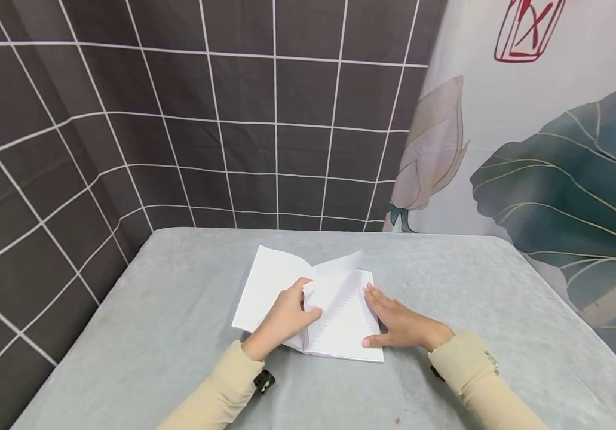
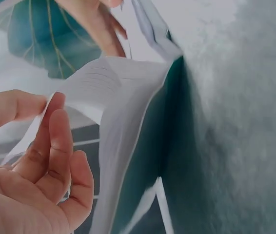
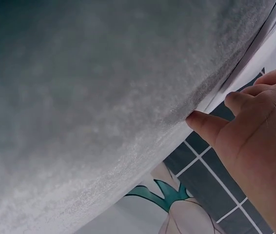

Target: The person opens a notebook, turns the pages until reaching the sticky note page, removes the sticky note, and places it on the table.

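Note:
An open notebook [image 1: 267, 278] with white lined pages lies on the table, its spine running away from me. In the head view my left hand [image 1: 285, 312] is over the middle of it. The left wrist view shows that thumb and fingers [image 2: 59, 129] pinching the edge of a raised page [image 2: 91, 80], which bends up from the spine. My right hand [image 1: 401, 323] rests on the notebook's right edge, fingers extended and thumb apart near the lower corner. The right wrist view catches only part of this right hand [image 3: 260, 126] beside the notebook's edge.
A grey cloth covers the table [image 1: 178, 298]. Behind it hangs a dark curtain [image 1: 243, 143] with a white grid, and to the right a light curtain [image 1: 480, 119] with leaf and flower prints. Dark devices are strapped at both wrists.

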{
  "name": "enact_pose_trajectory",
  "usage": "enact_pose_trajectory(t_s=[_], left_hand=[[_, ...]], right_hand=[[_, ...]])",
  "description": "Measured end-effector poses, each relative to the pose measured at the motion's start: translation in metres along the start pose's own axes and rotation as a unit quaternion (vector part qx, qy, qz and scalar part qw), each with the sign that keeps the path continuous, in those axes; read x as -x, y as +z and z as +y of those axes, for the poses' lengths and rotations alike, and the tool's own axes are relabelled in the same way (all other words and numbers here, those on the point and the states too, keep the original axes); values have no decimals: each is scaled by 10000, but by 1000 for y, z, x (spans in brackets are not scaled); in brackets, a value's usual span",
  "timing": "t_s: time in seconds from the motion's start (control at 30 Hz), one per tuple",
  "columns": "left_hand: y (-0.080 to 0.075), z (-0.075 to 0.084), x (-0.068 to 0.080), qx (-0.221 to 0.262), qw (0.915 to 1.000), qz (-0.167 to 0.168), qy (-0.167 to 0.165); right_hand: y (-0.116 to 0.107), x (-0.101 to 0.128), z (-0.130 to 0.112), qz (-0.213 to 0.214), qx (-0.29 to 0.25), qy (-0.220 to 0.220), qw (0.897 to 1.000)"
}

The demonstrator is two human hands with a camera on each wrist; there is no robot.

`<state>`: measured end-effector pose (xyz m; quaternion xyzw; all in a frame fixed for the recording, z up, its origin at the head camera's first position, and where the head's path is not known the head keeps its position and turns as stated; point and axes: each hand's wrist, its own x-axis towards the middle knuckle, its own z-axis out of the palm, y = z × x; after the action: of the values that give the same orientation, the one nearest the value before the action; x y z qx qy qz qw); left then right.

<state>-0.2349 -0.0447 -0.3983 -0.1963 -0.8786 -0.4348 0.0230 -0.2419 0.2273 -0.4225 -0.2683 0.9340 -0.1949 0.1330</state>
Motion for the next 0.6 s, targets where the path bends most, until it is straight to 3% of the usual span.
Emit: enact_pose_trajectory(t_s=[0.17, 0.3, 0.5, 0.6], left_hand=[[-13, -7, -1, 438, 9977, 311, -407], [-22, -14, -2, 537, 9956, 541, -548], [-35, -25, -1, 1186, 9883, 695, -663], [-41, -31, -1, 1240, 9857, 843, -772]], right_hand=[[-2, 2, -1, -84, 50, 32, 9999], [-1, 4, 0, -94, 94, 22, 9999], [-1, 4, -1, -51, 117, -140, 9998], [-1, 1, -3, -38, 149, -203, 9997]])
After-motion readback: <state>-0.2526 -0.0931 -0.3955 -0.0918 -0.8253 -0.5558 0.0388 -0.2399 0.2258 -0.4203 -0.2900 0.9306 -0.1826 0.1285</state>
